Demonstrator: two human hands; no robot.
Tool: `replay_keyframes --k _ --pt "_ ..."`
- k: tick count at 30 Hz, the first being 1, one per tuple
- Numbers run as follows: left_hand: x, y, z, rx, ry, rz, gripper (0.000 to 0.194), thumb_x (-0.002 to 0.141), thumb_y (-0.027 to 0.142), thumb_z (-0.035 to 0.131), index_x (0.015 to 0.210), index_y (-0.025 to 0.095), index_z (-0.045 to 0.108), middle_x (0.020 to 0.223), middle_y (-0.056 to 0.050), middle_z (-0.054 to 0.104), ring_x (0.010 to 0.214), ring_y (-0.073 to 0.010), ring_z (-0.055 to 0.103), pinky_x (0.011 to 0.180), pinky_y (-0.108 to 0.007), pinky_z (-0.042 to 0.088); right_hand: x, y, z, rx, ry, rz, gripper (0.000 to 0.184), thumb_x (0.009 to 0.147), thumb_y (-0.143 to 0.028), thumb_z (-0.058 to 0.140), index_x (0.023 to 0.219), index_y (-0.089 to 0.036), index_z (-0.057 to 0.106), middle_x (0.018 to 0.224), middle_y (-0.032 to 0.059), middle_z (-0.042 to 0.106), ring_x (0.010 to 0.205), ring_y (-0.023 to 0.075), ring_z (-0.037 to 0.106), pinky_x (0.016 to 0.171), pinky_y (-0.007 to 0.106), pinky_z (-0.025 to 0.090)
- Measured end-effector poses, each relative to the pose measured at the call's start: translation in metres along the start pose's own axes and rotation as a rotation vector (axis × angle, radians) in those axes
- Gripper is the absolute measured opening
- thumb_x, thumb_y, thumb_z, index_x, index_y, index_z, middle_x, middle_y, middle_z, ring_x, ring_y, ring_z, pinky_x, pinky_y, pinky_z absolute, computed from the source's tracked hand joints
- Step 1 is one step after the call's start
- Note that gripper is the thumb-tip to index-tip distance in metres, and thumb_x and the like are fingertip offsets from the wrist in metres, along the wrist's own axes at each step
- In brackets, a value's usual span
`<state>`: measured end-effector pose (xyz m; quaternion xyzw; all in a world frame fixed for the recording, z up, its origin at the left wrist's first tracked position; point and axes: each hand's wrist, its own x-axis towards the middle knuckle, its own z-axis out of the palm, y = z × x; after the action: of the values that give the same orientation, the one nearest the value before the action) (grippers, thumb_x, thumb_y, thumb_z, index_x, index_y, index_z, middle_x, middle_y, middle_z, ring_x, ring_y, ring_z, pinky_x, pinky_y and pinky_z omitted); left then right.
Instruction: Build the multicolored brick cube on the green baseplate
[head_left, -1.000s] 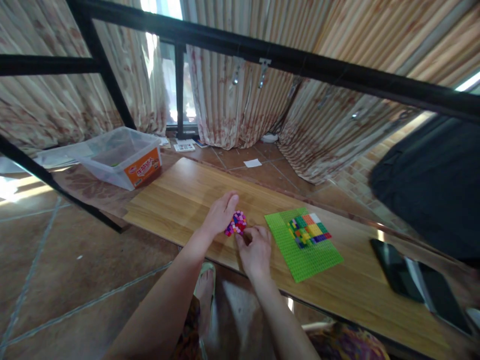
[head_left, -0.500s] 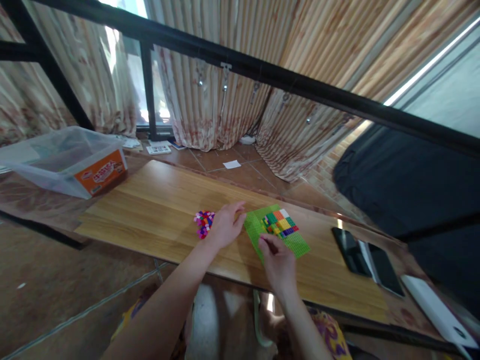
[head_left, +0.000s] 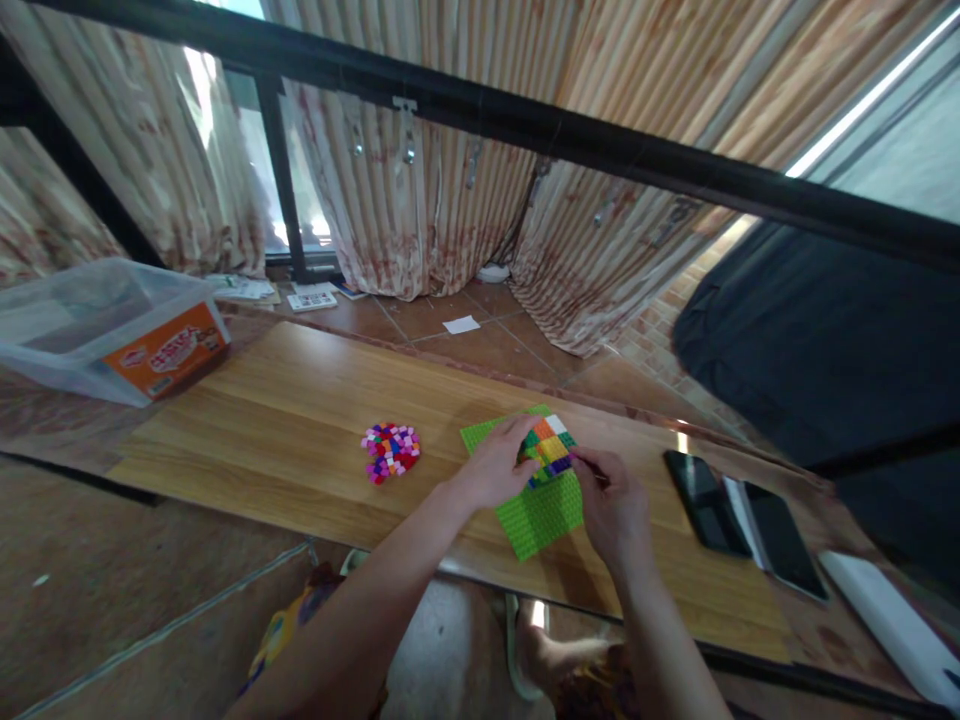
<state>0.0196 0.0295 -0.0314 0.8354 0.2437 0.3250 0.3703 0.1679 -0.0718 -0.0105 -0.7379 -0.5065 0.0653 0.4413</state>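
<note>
A green studded baseplate (head_left: 536, 520) lies turned at an angle on the wooden board. On its upper part sits a patch of small coloured building bricks (head_left: 551, 440) in white, orange, yellow, green and purple. My left hand (head_left: 495, 465) rests over the plate's left side, thumb and fingers apart at the patch's left edge. My right hand (head_left: 615, 505) is closed in a pinch at the patch's right edge; whatever its fingertips hold is too small to make out. Left of the plate lies a loose pile of pink, red and purple bricks (head_left: 390, 450).
The wooden board (head_left: 300, 400) spans a low table. A clear plastic bin (head_left: 90, 340) with an orange label stands at the far left. To the right are two dark phone-like slabs (head_left: 705, 500) and a long white object (head_left: 885, 620). A black rail (head_left: 480, 110) crosses above.
My left hand has moved right, from beside the loose bricks onto the baseplate. My right hand has shifted right to the patch's edge. The baseplate has turned and slid slightly left in view.
</note>
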Motion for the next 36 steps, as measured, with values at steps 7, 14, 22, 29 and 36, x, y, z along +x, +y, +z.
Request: replay_keyframes --k 7,14,22,29,36 --pt "-0.004 0.003 0.010 0.086 0.032 -0.036 0.052 0.082 0.025 0.063 0.131 0.016 0.050 0.131 -0.011 0.055 0.125 -0.0231 0.049 0.109 -0.041 0.039 0.023 0.015 0.004 0.028 -0.023 -0.079 0.025 0.083 -0.039 0.057 0.090 -0.020 0.072 0.110 0.0122 0.064 0.098 0.0254 0.062 0.087 0.044 0.049" --pt "-0.038 0.013 0.018 0.332 0.199 -0.122 0.042 0.085 0.033 0.062 0.125 0.021 0.055 0.115 -0.008 0.062 0.109 -0.0229 0.057 0.096 -0.040 0.049 0.036 0.013 0.033 0.216 -0.167 -0.116 0.020 0.083 -0.035 0.057 0.088 -0.022 0.072 0.109 0.0083 0.068 0.101 0.0226 0.063 0.093 0.041 0.047" --pt "-0.047 0.014 0.004 0.422 0.243 -0.180 0.037 0.086 0.031 0.063 0.121 0.023 0.056 0.113 -0.006 0.062 0.105 -0.0215 0.059 0.092 -0.038 0.051 0.035 -0.006 0.019 0.078 -0.210 -0.284 0.022 0.089 -0.034 0.053 0.090 -0.023 0.072 0.104 0.0075 0.067 0.098 0.0216 0.063 0.090 0.038 0.049" --pt "-0.046 0.016 0.005 0.376 0.256 -0.184 0.037 0.083 0.027 0.065 0.119 0.023 0.056 0.114 -0.005 0.062 0.108 -0.0204 0.058 0.096 -0.037 0.050 0.030 -0.013 0.008 -0.112 -0.272 -0.485 0.025 0.092 -0.031 0.051 0.088 -0.025 0.075 0.094 0.0075 0.067 0.094 0.0239 0.061 0.085 0.040 0.050" --pt "-0.047 0.016 0.012 0.378 0.305 -0.167 0.036 0.084 0.028 0.064 0.119 0.022 0.056 0.115 -0.006 0.061 0.110 -0.0205 0.058 0.098 -0.037 0.051 0.031 -0.016 0.006 -0.145 -0.376 -0.526 0.028 0.093 -0.030 0.048 0.085 -0.024 0.074 0.091 0.0075 0.070 0.088 0.0229 0.061 0.080 0.038 0.050"
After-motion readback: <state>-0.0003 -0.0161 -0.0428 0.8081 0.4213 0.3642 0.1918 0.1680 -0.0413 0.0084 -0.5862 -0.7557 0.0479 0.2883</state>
